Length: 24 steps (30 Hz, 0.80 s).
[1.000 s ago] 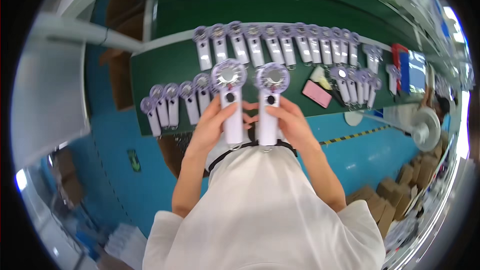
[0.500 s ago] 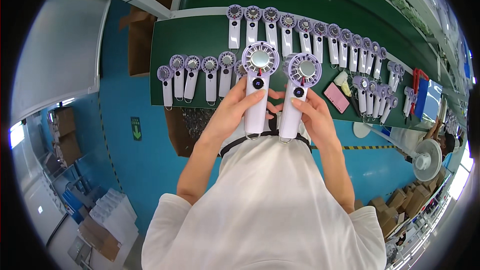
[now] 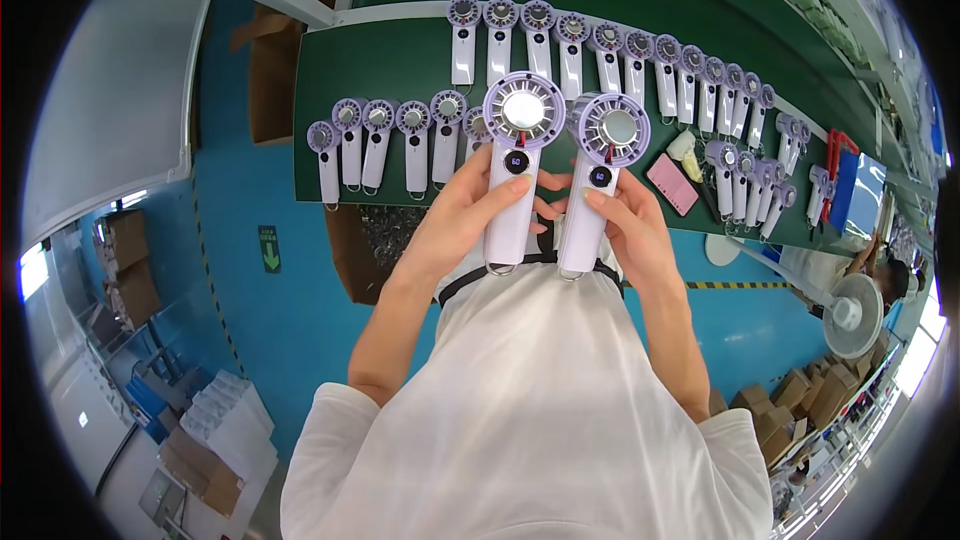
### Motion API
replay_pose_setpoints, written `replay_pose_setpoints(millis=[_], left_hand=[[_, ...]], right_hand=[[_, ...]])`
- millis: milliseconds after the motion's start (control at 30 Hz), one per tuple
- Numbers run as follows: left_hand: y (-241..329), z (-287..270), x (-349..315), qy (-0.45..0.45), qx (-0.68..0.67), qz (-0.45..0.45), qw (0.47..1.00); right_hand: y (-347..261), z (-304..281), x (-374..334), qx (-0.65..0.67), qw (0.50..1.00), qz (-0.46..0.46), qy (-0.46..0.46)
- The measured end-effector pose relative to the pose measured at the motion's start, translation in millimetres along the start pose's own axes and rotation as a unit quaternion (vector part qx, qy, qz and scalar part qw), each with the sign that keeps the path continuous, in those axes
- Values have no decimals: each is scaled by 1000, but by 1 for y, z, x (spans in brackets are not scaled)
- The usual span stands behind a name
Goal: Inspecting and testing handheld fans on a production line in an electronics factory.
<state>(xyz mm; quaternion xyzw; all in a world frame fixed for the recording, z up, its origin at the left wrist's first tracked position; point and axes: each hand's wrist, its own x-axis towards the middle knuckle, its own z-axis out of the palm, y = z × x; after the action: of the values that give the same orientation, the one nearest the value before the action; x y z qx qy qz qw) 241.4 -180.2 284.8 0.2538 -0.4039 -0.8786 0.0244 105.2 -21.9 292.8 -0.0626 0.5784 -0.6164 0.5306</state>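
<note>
My left hand [image 3: 463, 210] is wrapped round the handle of a lilac and white handheld fan [image 3: 514, 205], its thumb on the front just below a small round lit display. A matching handheld fan [image 3: 580, 230] leans slightly to the right in my right hand [image 3: 632, 230], whose thumb also presses near the lit display. Both fans stand head up, side by side and apart, with silver discs in their round heads and wire loops at their lower ends. My fingertips behind the handles are partly hidden.
Several like fans [image 3: 462, 55] lie in a row along the far edge of the green table [image 3: 400, 58], more [image 3: 415, 155] at its left and right. A pink rectangular item [image 3: 672, 184] lies right of my hands. A cardboard box [image 3: 350, 255] stands below the table; another person [image 3: 890, 275] is at far right.
The lit displays on both fans show different digits now. Both fans have stayed in my hands, and the view has shifted slightly.
</note>
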Motion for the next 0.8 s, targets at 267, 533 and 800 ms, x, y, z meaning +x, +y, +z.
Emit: replay_pose_setpoints(millis=[267,533,800], left_hand=[[2,6,-3,3,3,8,1000],[6,6,-4,3,-10,-4,1000],[3,2,-2,-7,-14,0,1000]], right_hand=[[-5,-4,-3,30,999,28,-14],[-2,-4,-1,3,1000,-3,-23],[-4,1,0,9,1000,6,3]])
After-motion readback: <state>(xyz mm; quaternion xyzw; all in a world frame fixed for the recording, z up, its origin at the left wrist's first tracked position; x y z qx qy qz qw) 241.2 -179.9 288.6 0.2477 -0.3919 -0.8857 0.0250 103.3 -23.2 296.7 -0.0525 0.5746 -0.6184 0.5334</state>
